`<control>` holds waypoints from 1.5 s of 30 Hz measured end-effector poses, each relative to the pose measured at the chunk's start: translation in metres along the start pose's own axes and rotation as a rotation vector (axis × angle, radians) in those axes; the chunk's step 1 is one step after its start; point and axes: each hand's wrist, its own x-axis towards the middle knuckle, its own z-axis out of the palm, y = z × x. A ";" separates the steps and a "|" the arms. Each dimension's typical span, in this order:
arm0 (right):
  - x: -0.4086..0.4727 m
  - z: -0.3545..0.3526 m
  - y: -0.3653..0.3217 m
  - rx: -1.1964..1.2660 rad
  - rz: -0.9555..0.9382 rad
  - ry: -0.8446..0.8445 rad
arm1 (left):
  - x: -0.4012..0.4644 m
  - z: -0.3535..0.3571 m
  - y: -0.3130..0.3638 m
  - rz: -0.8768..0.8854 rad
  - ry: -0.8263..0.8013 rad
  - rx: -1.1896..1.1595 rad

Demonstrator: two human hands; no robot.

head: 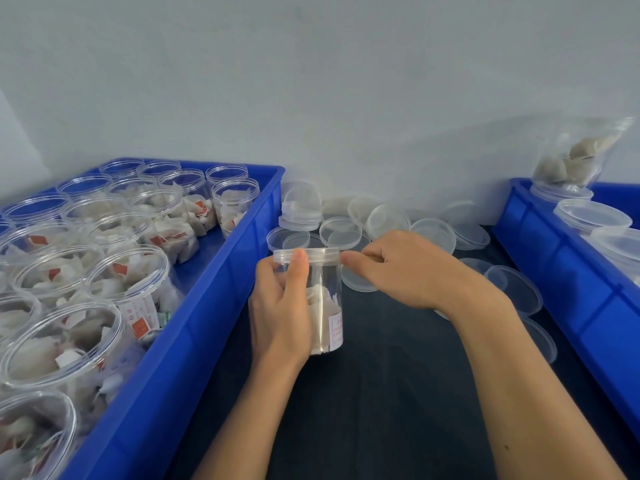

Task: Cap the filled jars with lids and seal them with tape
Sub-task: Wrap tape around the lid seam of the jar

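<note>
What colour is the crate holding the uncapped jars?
Blue crate, left side; head view shows it best.

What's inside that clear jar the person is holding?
Through the clear jar wall, pale tea-bag-like sachets show, filling its lower part. A clear lid sits on top. The left hand grips the jar and covers its left side, so the contents there are hidden.

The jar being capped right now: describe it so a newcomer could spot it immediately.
Between the two blue bins, over the dark cloth, the left hand grips one upright clear jar. Unlike the open jars in the left bin, it carries a lid, which the right hand touches.
</note>
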 end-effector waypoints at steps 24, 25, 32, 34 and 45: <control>0.000 -0.003 0.010 0.132 0.151 -0.263 | 0.008 0.002 -0.011 -0.087 -0.307 -0.222; 0.001 -0.002 0.010 0.163 0.159 -0.261 | 0.009 0.002 -0.013 -0.068 -0.301 -0.172; 0.001 -0.006 0.004 0.090 0.118 -0.212 | 0.013 -0.002 -0.012 0.016 -0.183 -0.048; 0.000 -0.006 0.002 0.062 0.114 -0.186 | 0.009 -0.002 -0.008 0.016 -0.164 -0.082; -0.005 -0.002 -0.021 -0.091 0.050 -0.065 | 0.005 0.003 0.003 -0.006 -0.073 0.083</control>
